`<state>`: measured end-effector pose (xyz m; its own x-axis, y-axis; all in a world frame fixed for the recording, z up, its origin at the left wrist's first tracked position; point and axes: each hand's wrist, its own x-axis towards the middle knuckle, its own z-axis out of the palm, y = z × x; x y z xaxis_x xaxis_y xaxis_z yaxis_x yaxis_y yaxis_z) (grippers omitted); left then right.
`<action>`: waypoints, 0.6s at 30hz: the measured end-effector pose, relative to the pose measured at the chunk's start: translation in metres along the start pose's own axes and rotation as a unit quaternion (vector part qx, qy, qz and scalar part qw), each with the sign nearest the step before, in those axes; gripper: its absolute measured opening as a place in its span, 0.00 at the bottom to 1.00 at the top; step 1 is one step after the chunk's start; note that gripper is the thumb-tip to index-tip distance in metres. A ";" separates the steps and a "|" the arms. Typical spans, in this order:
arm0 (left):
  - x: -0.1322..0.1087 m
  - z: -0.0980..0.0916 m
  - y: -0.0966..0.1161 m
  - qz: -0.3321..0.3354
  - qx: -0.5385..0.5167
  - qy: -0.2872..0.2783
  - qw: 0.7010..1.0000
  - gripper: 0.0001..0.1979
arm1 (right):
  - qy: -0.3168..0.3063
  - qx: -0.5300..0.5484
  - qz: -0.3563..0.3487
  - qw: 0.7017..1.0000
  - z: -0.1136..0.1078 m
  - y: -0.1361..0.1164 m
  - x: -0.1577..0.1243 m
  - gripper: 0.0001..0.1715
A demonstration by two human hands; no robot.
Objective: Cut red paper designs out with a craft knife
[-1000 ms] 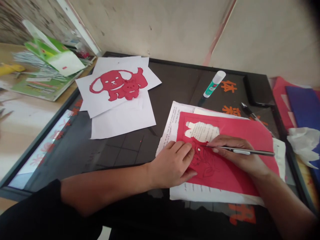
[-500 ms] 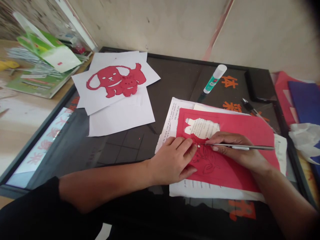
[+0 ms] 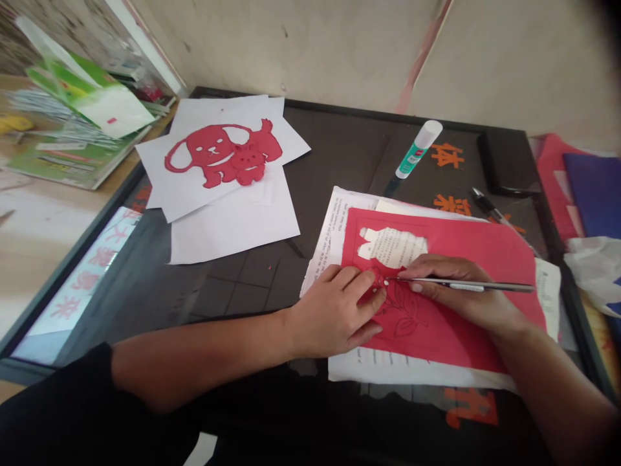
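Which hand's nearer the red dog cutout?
Left hand, pressing the red paper below and right of the red dog cutout; right hand farther right, holding a craft knife.

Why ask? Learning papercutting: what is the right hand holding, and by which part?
The right hand holds a slim metal craft knife by its shaft, near the blade.

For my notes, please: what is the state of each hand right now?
Left hand: open, pressing on the red paper.
Right hand: closed, holding a craft knife.
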<state>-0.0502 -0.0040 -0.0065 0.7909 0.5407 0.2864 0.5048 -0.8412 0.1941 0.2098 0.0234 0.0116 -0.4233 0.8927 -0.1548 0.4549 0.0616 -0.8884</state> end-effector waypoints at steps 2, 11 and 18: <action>0.000 0.000 0.000 -0.005 0.000 -0.002 1.000 0.24 | 0.000 0.002 -0.001 1.000 0.000 0.001 0.000 0.09; 0.000 0.001 0.000 -0.021 -0.004 -0.017 1.000 0.28 | 0.029 0.010 -0.005 1.000 0.004 0.003 -0.001 0.10; 0.001 0.000 0.000 -0.012 -0.002 -0.003 1.000 0.26 | 0.051 0.035 0.007 0.998 0.005 0.004 -0.003 0.09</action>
<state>-0.0496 -0.0030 -0.0059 0.7803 0.5613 0.2757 0.5228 -0.8274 0.2050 0.2092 0.0193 0.0060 -0.3341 0.9340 -0.1266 0.4037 0.0205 -0.9146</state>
